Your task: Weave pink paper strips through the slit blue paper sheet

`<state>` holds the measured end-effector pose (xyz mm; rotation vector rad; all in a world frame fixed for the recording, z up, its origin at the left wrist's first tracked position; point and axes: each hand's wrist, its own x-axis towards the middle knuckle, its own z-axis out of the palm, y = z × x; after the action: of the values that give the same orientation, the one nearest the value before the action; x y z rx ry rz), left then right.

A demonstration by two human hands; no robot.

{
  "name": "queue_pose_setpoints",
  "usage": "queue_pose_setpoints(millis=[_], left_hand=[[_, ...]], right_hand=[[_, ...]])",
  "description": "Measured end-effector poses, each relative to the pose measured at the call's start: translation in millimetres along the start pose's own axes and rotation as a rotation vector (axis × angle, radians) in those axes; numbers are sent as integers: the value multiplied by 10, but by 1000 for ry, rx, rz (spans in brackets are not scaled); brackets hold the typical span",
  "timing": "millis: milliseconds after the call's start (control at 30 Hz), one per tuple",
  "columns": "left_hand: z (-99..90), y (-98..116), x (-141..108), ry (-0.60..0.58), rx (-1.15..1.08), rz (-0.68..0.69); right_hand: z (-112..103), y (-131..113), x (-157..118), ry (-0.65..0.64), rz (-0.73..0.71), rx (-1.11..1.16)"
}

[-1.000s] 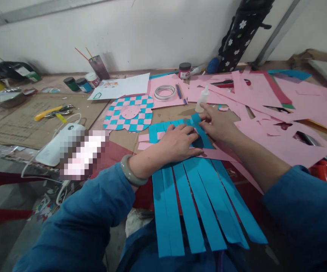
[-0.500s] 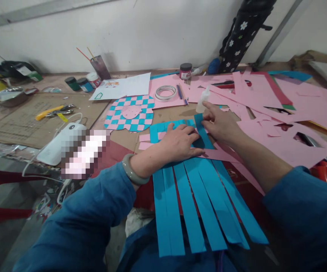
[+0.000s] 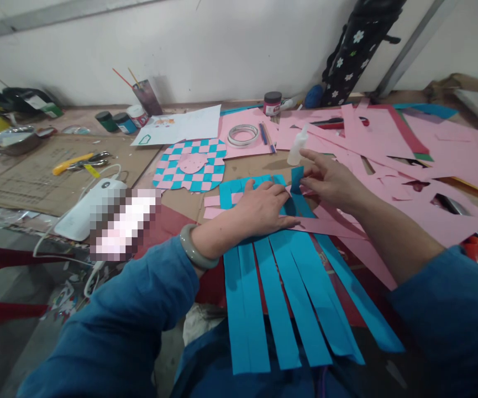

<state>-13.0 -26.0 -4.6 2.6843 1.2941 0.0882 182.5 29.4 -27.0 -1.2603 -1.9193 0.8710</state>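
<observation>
Blue paper strips (image 3: pixel 280 293) hang over the near table edge and cross pink strips (image 3: pixel 334 226) near the top. My left hand (image 3: pixel 263 207) lies flat on the crossing, fingers spread, pressing the paper. Just right of it, my right hand (image 3: pixel 325 179) pinches the raised end of a blue strip (image 3: pixel 297 179) between thumb and fingers. A translucent squeeze bottle (image 3: pixel 297 146) stands right behind my right fingertips. Beyond my left hand lies a finished-looking blue and pink checkered piece (image 3: pixel 191 165) with a round pink patch on it.
Behind are a tape roll (image 3: pixel 242 136), pencils (image 3: pixel 267 138), a paint jar (image 3: pixel 272 103) and a drawing sheet (image 3: pixel 180 126). Pink paper scraps (image 3: pixel 421 193) cover the right side. At left lie a white power bank (image 3: pixel 92 210), a blurred bright object (image 3: pixel 126 224) and pliers (image 3: pixel 83 163).
My right hand has moved slightly right and up with the blue strip's end, which now stands more upright. That strip's lower end has swung right. My left hand stays in place.
</observation>
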Motion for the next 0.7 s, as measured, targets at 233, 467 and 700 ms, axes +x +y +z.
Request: queue_pose_setpoints(millis=[233, 467, 700], left_hand=[[11, 2, 1, 13, -4, -6], [8, 17, -2, 6, -2, -16], [23, 13, -12, 15, 21, -6]], right_hand=[[7, 37, -7, -23, 50, 163], [-4, -40, 24, 37, 50, -179], [57, -65, 55, 88, 4, -545]])
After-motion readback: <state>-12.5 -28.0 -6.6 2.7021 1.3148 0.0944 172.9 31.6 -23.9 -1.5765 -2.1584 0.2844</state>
